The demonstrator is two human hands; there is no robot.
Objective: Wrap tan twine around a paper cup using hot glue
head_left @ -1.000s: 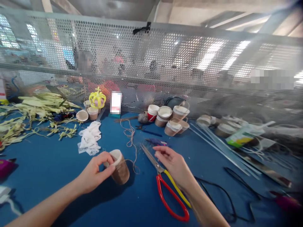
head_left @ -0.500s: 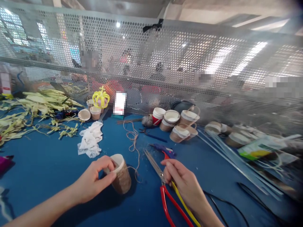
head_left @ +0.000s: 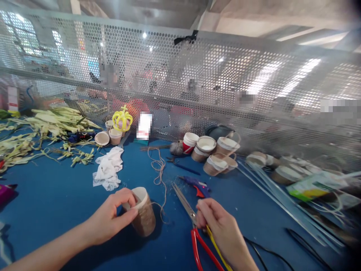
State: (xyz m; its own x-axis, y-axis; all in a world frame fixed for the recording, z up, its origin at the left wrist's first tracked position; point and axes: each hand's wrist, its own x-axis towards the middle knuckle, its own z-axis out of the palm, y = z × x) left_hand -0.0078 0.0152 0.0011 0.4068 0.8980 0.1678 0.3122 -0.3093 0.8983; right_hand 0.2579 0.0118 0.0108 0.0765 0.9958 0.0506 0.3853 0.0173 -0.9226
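My left hand [head_left: 111, 218] is closed round a paper cup wrapped in brown twine [head_left: 142, 212], tilted on the blue table [head_left: 56, 199]. A strand of twine [head_left: 159, 169] runs from the cup toward the back of the table. My right hand [head_left: 221, 229] is closed on the scissors with red and yellow handles [head_left: 194, 229], fingers curled where the blades meet the handles. A blue glue gun [head_left: 197, 185] lies just beyond that hand.
A white cloth [head_left: 108, 169] lies left of the cup. Green leaf strips [head_left: 42, 131] cover the far left. A group of cups [head_left: 211, 150], a yellow crown [head_left: 122, 119] and clear sticks [head_left: 270, 184] sit at the back. A perforated metal screen [head_left: 180, 75] bounds the table; a black cable [head_left: 267, 252] trails right.
My right hand came down from above the scissors and closed on them near the handles. The left hand kept hold of the cup. The camera shifted slightly.
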